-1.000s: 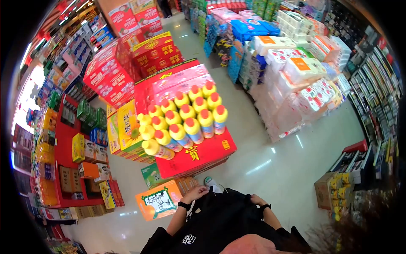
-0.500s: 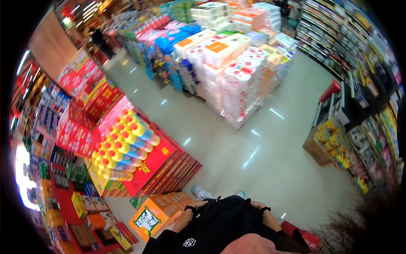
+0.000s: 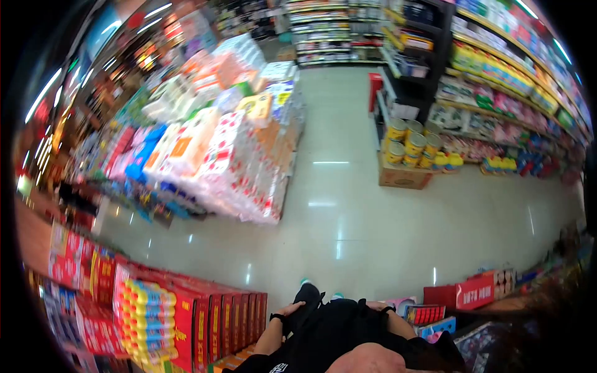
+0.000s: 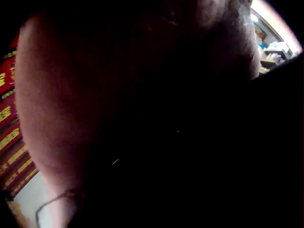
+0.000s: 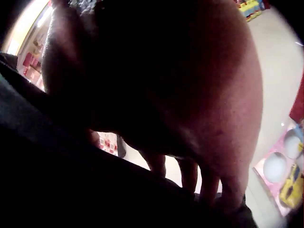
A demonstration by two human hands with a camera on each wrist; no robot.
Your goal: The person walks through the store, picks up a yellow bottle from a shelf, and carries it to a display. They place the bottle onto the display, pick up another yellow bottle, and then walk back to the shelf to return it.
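Note:
Both hands are at the front of the person's black shirt, low in the head view. The left hand grips the shirt's left edge, beside a dark trouser leg. Its palm fills much of the left wrist view, where deep shadow hides the fingertips. At the shirt's other side, the right hand holds the cloth. In the right wrist view the bent fingers come down to the dark fabric, which covers their tips. Each wrist wears a black band.
Wrapped tissue packs are piled at left. Red boxes bearing yellow bottles stand at lower left. Yellow cans on a carton sit by shelves at right. A red box is at lower right. Tiled floor runs ahead.
The view has turned right: the bottles and red boxes shift to the lower left, the tissue pile moves left, and the right-hand shelves come in. Both hands stay at the shirt.

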